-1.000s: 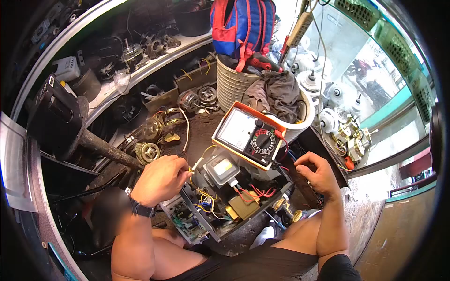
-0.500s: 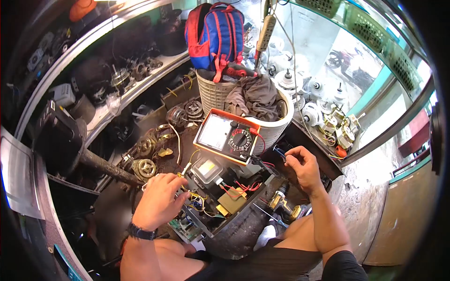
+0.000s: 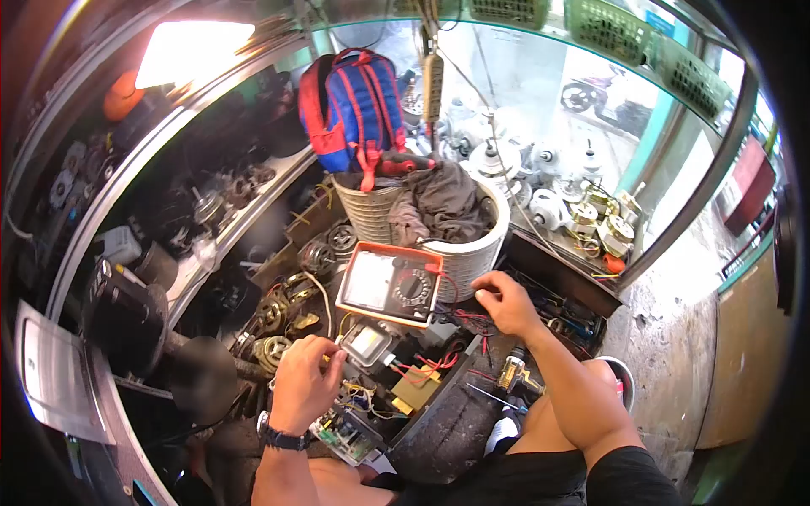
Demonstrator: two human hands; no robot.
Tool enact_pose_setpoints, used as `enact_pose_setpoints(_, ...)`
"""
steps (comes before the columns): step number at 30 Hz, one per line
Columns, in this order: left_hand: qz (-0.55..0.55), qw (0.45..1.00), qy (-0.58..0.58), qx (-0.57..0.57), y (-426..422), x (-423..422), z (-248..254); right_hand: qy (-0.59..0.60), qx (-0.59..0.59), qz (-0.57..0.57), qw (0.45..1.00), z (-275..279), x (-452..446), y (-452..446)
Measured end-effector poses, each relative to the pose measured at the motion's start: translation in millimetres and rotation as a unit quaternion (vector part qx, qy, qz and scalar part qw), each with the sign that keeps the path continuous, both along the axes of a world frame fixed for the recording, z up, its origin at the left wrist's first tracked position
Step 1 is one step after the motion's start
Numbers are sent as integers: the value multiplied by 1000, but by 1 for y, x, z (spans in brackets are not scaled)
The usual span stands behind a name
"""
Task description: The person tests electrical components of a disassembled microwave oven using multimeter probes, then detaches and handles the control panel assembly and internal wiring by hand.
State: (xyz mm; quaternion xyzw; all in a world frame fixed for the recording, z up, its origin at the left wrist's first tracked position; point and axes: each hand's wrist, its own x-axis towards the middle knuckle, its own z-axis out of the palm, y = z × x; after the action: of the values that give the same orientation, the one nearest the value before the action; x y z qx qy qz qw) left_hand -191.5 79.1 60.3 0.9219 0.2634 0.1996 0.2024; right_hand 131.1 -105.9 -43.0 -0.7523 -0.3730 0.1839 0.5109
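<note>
My left hand (image 3: 305, 381) hovers over the left side of an opened appliance chassis, near its green circuit board (image 3: 344, 437) and loose yellow wires. Its thumb stands apart from the bent fingers, with nothing visible between them. An orange-framed analog multimeter (image 3: 390, 285) rests behind the grey metal box (image 3: 365, 344) of the chassis. To the right of the meter is my right hand (image 3: 504, 305), loosely curled in the air, thumb and index slightly apart, no object visible in it. Red wires (image 3: 439, 361) run beside a yellowish transformer (image 3: 415, 390).
Behind the meter stand white ribbed bins (image 3: 462, 263) with dark cloth, and a red-blue backpack (image 3: 359, 110). A tool drawer (image 3: 561, 312) lies right of them. A yellow drill (image 3: 516, 373) and screwdriver are near my leg. Motor parts (image 3: 272, 352) lie left; a black machine (image 3: 126, 316) stands further left.
The view has swung, shifting the bins and backpack leftward and lower. My left hand has drawn back from the white connector and its wires. My right hand has moved in closer to the meter.
</note>
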Motion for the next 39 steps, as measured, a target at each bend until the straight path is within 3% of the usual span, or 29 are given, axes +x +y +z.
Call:
enact_pose_setpoints(2, 3, 1000, -9, -9, 2, 2, -3, -90, -96, 91, 987, -17, 21, 0)
enact_pose_setpoints(3, 1, 1000, -2, -10, 2, 3, 0, -87, -96, 80, 988, -26, 29, -1)
enact_pose_setpoints(5, -10, 1000, 6, -20, 1, 2, 3, -129, -307, 179, 926, -37, 39, -4)
enact_pose_setpoints(7, -14, 999, 28, -14, 7, -1, 0, -118, -307, 197, 924, -51, 45, -9)
enact_pose_setpoints(9, -1, 999, 39, -30, 6, 1, 5, -55, -245, 292, 923, -47, 44, -4)
enact_pose_setpoints(13, -16, 999, 38, -13, 10, 5, -3, -34, -210, 312, 926, -41, 39, -1)
enact_pose_setpoints(15, -24, 999, 42, -11, 9, 9, -6, -58, -339, 308, 887, -39, 37, 2)
enact_pose_setpoints(19, -34, 998, 50, -8, 6, 12, -4, -66, -261, 268, 925, -33, 58, -14)
enact_pose_setpoints(25, -49, 998, 37, -27, -4, 21, 2, -27, -210, 175, 962, 44, 57, -52)
enact_pose_setpoints(28, -156, 986, 2, -63, -26, 32, 7, -94, -57, 146, 983, 64, 48, -64)
enact_pose_setpoints(32, -283, 926, -89, -232, -70, 50, -24, -135, -49, 177, 974, 101, 22, -75)
enact_pose_setpoints(35, -252, 897, -58, -358, -127, 70, -45, -143, -10, 186, 972, 124, -7, -75)
enact_pose_setpoints(37, -229, 901, -94, -355, -162, 86, -71, -109, 5, 217, 970, 124, -22, -70)
enact_pose_setpoints(39, -164, 937, -169, -259, -193, 106, -104, 85, -18, 229, 970, 118, -34, -65)
